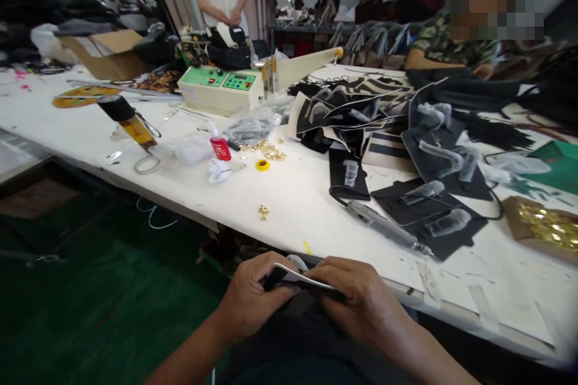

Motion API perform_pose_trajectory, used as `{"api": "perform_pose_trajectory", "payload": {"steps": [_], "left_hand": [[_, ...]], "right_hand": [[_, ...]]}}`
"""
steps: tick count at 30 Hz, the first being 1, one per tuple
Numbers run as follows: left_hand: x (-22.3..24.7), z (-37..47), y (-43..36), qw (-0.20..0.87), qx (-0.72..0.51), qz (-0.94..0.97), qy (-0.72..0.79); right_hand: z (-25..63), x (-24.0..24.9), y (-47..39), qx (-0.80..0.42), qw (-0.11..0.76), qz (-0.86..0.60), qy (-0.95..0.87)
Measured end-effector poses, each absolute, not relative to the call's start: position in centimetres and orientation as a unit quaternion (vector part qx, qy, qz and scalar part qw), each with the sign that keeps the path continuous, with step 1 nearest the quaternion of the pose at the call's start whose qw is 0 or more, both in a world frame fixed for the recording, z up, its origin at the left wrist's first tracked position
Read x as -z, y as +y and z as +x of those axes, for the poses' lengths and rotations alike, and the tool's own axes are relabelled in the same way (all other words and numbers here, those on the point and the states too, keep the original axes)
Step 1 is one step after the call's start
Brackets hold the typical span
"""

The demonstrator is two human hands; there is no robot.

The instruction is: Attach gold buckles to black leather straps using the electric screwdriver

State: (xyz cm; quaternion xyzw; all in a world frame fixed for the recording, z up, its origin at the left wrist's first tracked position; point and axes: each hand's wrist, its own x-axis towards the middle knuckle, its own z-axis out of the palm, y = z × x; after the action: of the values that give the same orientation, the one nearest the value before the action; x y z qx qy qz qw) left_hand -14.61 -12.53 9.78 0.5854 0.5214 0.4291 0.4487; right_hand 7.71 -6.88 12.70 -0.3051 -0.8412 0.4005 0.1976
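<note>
My left hand (pixel 250 298) and my right hand (pixel 356 298) both grip a flat black piece with a pale edge (pixel 295 277), held just below the near edge of the white table (pixel 289 192). The piece lies almost level between my thumbs and fingers. On the table ahead of my hands lies a grey pen-shaped tool (pixel 386 228) with a black cord. A small gold fitting (pixel 264 212) sits alone near the front edge.
A pile of black and cream cut pieces (pixel 388 126) covers the middle right. A red glue bottle (pixel 220 147), a green-topped machine (pixel 221 87), a heap of gold fittings (pixel 266 149) and a box of gold parts (pixel 546 225) stand around. One person sits across the table, another stands behind.
</note>
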Motion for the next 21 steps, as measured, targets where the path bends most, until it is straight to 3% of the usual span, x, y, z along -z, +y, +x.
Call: {"api": "perform_pose_trajectory", "payload": {"steps": [5,8,11,16,21], "left_hand": [[-7.2,-16.4,-12.5,0.553,-0.464,0.462,0.515],[-6.6,-17.1,-12.8,0.536,-0.473,0.468,0.520],[-6.6,-17.5,-12.9,0.471,-0.504,0.518,0.506],[-7.2,-18.5,-13.1,0.375,-0.535,0.585,0.480],[-8.1,-20.0,-13.8,0.269,-0.526,0.660,0.464]], "right_hand": [[5.6,-13.7,-4.1,-0.547,0.141,-0.316,-0.762],[3.8,-13.1,-0.9,-0.634,0.156,-0.332,-0.681],[0.8,-10.7,2.8,-0.560,0.185,-0.410,-0.696],[-4.8,-6.7,6.9,-0.356,0.108,-0.437,-0.819],[-6.7,-5.4,7.1,-0.253,0.059,-0.441,-0.859]]}}
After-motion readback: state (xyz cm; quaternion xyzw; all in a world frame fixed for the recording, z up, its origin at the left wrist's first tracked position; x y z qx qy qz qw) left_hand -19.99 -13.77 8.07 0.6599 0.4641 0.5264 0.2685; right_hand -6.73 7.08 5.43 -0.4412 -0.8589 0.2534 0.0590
